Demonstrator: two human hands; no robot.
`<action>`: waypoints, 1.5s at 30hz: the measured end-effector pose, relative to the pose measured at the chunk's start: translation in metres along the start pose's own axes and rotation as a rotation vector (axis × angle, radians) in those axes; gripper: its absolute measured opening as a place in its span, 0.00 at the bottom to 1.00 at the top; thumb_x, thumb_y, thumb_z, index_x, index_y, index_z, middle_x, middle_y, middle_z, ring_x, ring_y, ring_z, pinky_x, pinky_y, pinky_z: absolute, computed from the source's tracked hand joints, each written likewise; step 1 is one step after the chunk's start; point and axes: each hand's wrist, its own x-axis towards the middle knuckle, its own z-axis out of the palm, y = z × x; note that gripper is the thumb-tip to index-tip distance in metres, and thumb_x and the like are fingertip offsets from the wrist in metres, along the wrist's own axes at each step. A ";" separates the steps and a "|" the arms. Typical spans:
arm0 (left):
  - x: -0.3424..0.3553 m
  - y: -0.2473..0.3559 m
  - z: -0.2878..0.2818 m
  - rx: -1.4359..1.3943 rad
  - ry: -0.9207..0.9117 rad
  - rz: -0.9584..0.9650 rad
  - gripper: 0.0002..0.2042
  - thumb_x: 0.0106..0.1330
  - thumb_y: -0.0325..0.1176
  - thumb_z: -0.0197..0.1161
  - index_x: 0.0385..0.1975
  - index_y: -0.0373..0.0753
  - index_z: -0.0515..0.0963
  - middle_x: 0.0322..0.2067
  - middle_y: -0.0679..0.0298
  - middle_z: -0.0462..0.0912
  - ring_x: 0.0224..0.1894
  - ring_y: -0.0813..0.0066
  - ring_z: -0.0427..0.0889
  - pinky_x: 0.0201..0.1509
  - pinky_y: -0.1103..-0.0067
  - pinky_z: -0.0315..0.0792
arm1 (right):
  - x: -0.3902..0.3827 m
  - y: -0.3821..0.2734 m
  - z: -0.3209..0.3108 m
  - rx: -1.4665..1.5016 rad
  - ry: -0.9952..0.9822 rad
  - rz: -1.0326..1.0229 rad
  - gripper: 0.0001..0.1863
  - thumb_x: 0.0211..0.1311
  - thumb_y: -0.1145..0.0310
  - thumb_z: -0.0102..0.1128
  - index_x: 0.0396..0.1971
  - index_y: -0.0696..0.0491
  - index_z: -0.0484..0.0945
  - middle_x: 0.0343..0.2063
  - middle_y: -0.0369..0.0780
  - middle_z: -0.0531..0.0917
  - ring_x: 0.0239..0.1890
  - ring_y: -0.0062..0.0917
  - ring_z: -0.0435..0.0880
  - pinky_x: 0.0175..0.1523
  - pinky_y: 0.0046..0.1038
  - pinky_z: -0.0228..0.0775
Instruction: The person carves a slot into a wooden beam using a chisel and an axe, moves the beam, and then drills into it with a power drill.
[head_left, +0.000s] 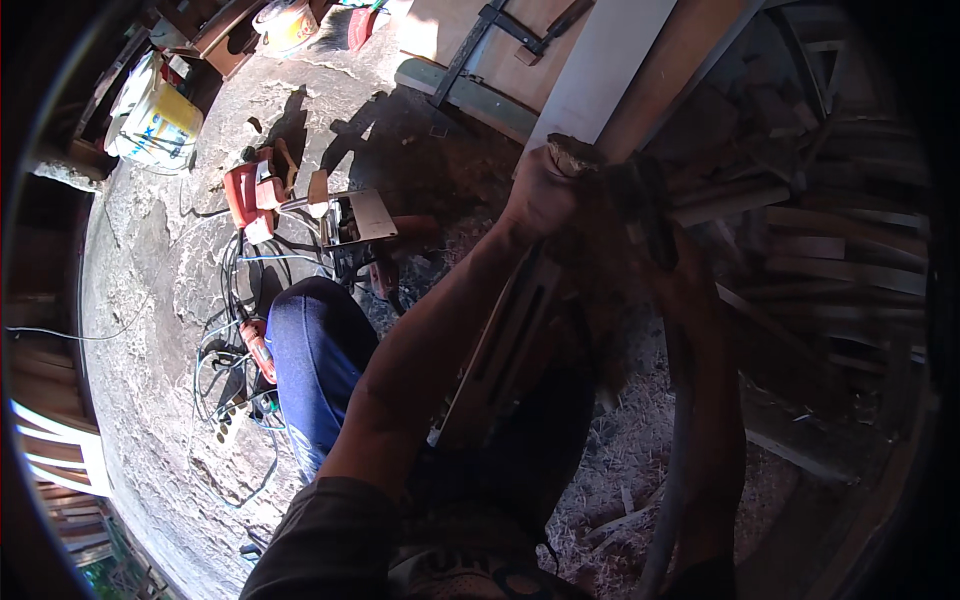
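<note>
At left we see a yellow-white bucket [160,122] on the rough, sunlit grey floor [150,260]. Next come tangled cables [228,285] and a red tool [250,195] lying on it. In the middle, our left hand [545,192] is closed on a brown piece [574,151], just at the near end of a pale board [605,70]. Our right hand [685,258] is in shade at a dark tool [645,200]; its grip we cannot tell. Farther right, many slats [850,243] lie in heavy shadow

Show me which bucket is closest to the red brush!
The upper bucket, just left of the red brush; the other bucket is lower in the picture and farther left.
</note>
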 end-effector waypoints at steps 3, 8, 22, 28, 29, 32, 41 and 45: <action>0.002 -0.001 -0.001 -0.023 0.074 -0.052 0.09 0.59 0.27 0.69 0.38 0.35 0.82 0.30 0.69 0.84 0.30 0.84 0.79 0.33 0.81 0.73 | -0.006 0.004 0.000 0.056 0.001 0.067 0.36 0.58 0.64 0.68 0.65 0.59 0.67 0.53 0.48 0.81 0.55 0.32 0.80 0.58 0.34 0.71; 0.007 -0.005 -0.019 -0.032 0.114 -0.185 0.09 0.59 0.27 0.69 0.39 0.35 0.83 0.32 0.69 0.85 0.34 0.84 0.80 0.37 0.80 0.75 | -0.014 -0.007 -0.007 0.094 0.002 0.185 0.31 0.57 0.64 0.69 0.59 0.59 0.72 0.47 0.45 0.84 0.49 0.30 0.83 0.55 0.32 0.72; 0.009 -0.065 0.010 0.049 0.026 -0.282 0.13 0.61 0.37 0.70 0.36 0.33 0.83 0.33 0.60 0.88 0.37 0.80 0.83 0.40 0.75 0.76 | 0.022 -0.018 -0.004 -0.139 -0.016 0.005 0.30 0.56 0.60 0.66 0.57 0.59 0.74 0.43 0.50 0.82 0.46 0.37 0.82 0.53 0.37 0.71; 0.010 -0.092 0.008 0.103 0.028 -0.255 0.14 0.61 0.40 0.70 0.35 0.33 0.84 0.31 0.61 0.87 0.36 0.80 0.82 0.40 0.74 0.77 | 0.068 -0.021 -0.018 -0.151 -0.053 0.046 0.26 0.55 0.60 0.65 0.51 0.59 0.76 0.37 0.50 0.84 0.41 0.41 0.84 0.47 0.39 0.72; 0.009 -0.092 0.007 0.124 0.041 -0.211 0.12 0.62 0.38 0.69 0.35 0.34 0.84 0.30 0.63 0.87 0.36 0.79 0.82 0.39 0.74 0.77 | 0.074 -0.024 -0.014 -0.154 -0.001 0.067 0.25 0.54 0.60 0.65 0.50 0.59 0.76 0.36 0.49 0.84 0.40 0.40 0.84 0.46 0.39 0.73; 0.016 -0.101 0.020 0.085 -0.001 -0.258 0.11 0.62 0.37 0.69 0.35 0.35 0.84 0.29 0.65 0.86 0.36 0.80 0.82 0.39 0.74 0.77 | 0.096 0.003 -0.001 -0.356 0.021 -0.045 0.25 0.55 0.61 0.65 0.51 0.58 0.76 0.32 0.44 0.82 0.34 0.34 0.83 0.41 0.36 0.73; 0.002 -0.107 0.005 0.223 0.007 -0.327 0.14 0.59 0.42 0.72 0.33 0.35 0.84 0.28 0.65 0.86 0.34 0.79 0.81 0.37 0.72 0.76 | 0.117 -0.020 -0.025 -0.321 -0.083 0.104 0.23 0.51 0.66 0.62 0.48 0.58 0.76 0.31 0.50 0.84 0.36 0.41 0.87 0.43 0.40 0.78; 0.006 -0.104 0.018 0.156 -0.064 -0.336 0.13 0.59 0.40 0.71 0.34 0.36 0.84 0.29 0.66 0.86 0.32 0.77 0.81 0.35 0.73 0.76 | 0.132 0.040 -0.009 -0.591 -0.032 -0.152 0.21 0.52 0.66 0.63 0.47 0.57 0.75 0.25 0.43 0.81 0.29 0.34 0.85 0.34 0.39 0.77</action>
